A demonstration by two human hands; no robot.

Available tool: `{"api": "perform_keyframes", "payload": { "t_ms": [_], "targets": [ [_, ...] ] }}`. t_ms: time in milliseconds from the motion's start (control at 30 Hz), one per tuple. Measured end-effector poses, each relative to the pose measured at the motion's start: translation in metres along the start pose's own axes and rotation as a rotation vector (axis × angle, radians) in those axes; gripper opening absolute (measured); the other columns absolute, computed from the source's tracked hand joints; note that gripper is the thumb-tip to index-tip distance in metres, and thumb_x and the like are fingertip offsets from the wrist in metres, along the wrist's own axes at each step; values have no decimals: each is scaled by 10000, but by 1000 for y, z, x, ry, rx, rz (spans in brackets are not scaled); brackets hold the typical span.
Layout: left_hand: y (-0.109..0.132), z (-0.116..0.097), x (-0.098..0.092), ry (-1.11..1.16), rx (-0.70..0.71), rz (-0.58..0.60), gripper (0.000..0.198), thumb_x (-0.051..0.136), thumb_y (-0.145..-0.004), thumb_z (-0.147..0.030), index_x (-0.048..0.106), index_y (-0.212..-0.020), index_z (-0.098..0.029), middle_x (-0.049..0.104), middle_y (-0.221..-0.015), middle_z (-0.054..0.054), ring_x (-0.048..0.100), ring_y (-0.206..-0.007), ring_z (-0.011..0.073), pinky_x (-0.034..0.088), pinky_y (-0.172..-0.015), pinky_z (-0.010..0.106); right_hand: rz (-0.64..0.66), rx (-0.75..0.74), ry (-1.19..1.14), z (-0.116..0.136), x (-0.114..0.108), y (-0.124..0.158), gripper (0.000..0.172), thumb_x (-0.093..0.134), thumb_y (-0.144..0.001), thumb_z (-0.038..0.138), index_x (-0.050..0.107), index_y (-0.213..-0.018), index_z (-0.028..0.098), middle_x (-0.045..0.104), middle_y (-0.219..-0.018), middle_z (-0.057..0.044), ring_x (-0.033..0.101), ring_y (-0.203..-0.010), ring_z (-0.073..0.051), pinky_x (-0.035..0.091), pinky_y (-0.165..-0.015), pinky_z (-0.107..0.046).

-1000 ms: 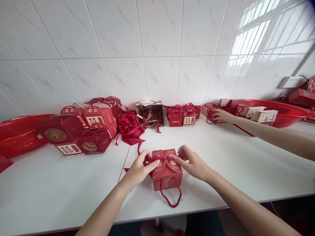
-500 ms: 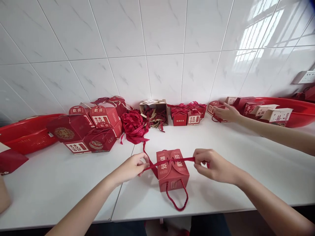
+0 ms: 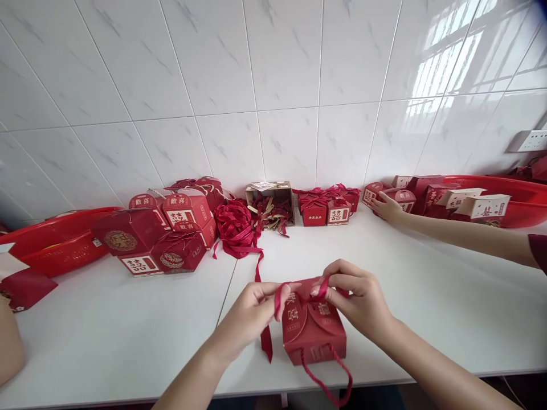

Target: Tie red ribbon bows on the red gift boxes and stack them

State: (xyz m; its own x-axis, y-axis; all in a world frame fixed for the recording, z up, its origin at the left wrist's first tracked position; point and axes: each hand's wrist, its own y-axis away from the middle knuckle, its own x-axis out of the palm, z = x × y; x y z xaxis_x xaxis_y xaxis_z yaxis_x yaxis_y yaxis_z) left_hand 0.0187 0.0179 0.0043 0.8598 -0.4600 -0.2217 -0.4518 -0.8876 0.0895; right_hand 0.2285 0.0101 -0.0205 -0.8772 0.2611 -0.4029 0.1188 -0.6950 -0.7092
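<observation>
A red gift box (image 3: 314, 336) with gold lettering stands on the white table before me, its twisted red cord handle (image 3: 327, 384) drooping over the front edge. Above its lid, my left hand (image 3: 260, 310) pinches a red ribbon (image 3: 278, 302), which is bent into a loop. My right hand (image 3: 354, 293) pinches another part of the same ribbon on the right of the lid. Between the hands the ribbon crosses the lid's middle, partly hidden by my fingers. A loose ribbon tail (image 3: 265, 344) lies on the table left of the box.
A heap of red ribbon (image 3: 235, 225) and an open carton (image 3: 292, 208) of ribbon scraps stand by the wall. Stacked red boxes (image 3: 171, 233) and a red basket (image 3: 68, 239) are at left. At right, another person's hand (image 3: 387, 208) touches boxes beside a red basket (image 3: 530, 196).
My hands have come together over the lid, and the ribbon, stretched sideways before, is now looped. The box sits nearer the table's front edge. The other person's hand has lowered onto boxes.
</observation>
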Motion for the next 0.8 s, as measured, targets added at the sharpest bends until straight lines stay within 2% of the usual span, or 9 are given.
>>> {"api": "perform_keyframes", "payload": {
  "t_ms": [100,233,367,467,567,733,800],
  "targets": [
    [5,0,13,-165,119,-80,399,524,-859,-469,608,-620,-161,459,-561,-18,382,-553,111,324,-515,228,95,113,-67,0,4,4,260,578,-870,330,706,-685,198,599,-766,-58,552,-589,-128,447,-509,-246],
    [6,8,16,-314,214,-172,282,532,-842,-365,702,-720,-176,601,-673,32,510,-646,160,429,-590,245,190,260,-15,-4,5,10,303,557,-883,384,691,-686,197,536,-743,-43,573,-635,-146,459,-551,-249],
    [6,13,16,-369,243,-199,242,524,-835,-311,732,-794,-193,630,-703,49,547,-649,170,471,-615,256,217,239,72,-5,6,13,408,440,-941,363,611,-616,186,481,-708,-34,507,-590,-130,457,-560,-260],
    [6,14,17,-386,258,-196,238,520,-839,-296,728,-787,-192,620,-690,51,541,-631,167,474,-610,257,230,182,56,-5,8,14,387,408,-957,345,598,-658,188,472,-728,-33,502,-610,-126,481,-616,-269],
    [6,14,17,-396,260,-189,237,520,-840,-291,700,-728,-184,583,-666,40,508,-601,152,449,-574,245,238,135,76,-6,10,13,386,402,-960,338,582,-655,185,470,-725,-32,478,-595,-123,461,-583,-265],
    [3,8,16,-447,241,-100,256,536,-829,-267,595,-598,-175,412,-577,-27,365,-527,107,349,-503,225,216,147,82,-7,13,11,390,392,-959,344,589,-662,186,494,-718,-34,474,-569,-119,440,-547,-259],
    [1,9,17,-404,225,-95,236,570,-813,-295,606,-613,-175,386,-555,-38,351,-532,108,345,-513,227,175,161,39,-7,14,12,388,413,-950,356,607,-659,188,506,-719,-37,523,-594,-128,451,-555,-258]
  ]
}}
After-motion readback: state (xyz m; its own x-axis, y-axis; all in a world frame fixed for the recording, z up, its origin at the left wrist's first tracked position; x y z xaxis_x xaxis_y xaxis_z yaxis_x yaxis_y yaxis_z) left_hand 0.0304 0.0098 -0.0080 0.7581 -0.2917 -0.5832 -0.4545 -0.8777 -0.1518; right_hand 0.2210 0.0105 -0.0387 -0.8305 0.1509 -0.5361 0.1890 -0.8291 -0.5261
